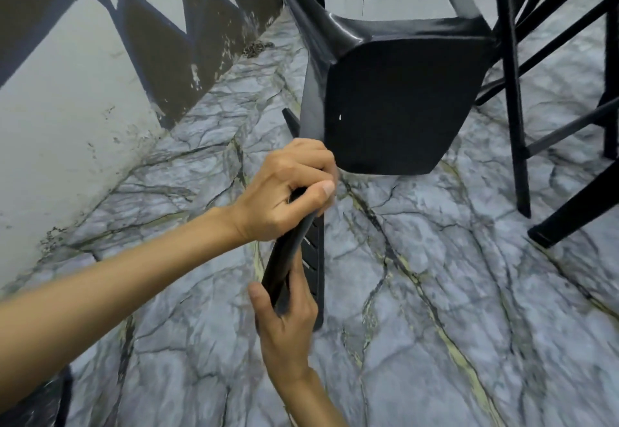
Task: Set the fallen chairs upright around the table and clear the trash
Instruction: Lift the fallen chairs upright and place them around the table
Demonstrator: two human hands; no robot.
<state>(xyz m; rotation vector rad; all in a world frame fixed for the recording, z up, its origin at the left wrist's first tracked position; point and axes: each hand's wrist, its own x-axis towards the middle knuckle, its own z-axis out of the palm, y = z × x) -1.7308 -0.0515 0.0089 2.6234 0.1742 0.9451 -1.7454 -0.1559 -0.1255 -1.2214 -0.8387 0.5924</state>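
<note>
Centre frame, we see a black chair (395, 98) tipped over, its dark seat panel facing us and filling the middle right of the view. Its backrest runs as a long, narrow strip from the seat down toward the lower middle of the frame, so the chair's long axis lies roughly top to bottom in the picture, leaning slightly left at the lower end. The legs point away from us toward the upper edge of the frame.

Our left hand (288, 192) comes in from the lower left on a bare forearm and is clamped around the backrest frame just below the seat, fingers wrapped over it and thumb pressed across the front. Our right hand (284, 319) rises from the bottom edge and is closed on the lower end of the same backrest, thumb on the left side, fingers behind. Both grips are tight on the chair. Slats show between the two hands.

To the right, thin black legs and crossbars of other furniture (516, 91) stand on the floor; whether these belong to a table or another chair, we cannot tell. Beneath everything spreads a grey marble-patterned floor (435, 292) with dark and yellowish veins. Along the left runs a pale wall (67, 91) painted with dark angular shapes, scuffed near its base.
</note>
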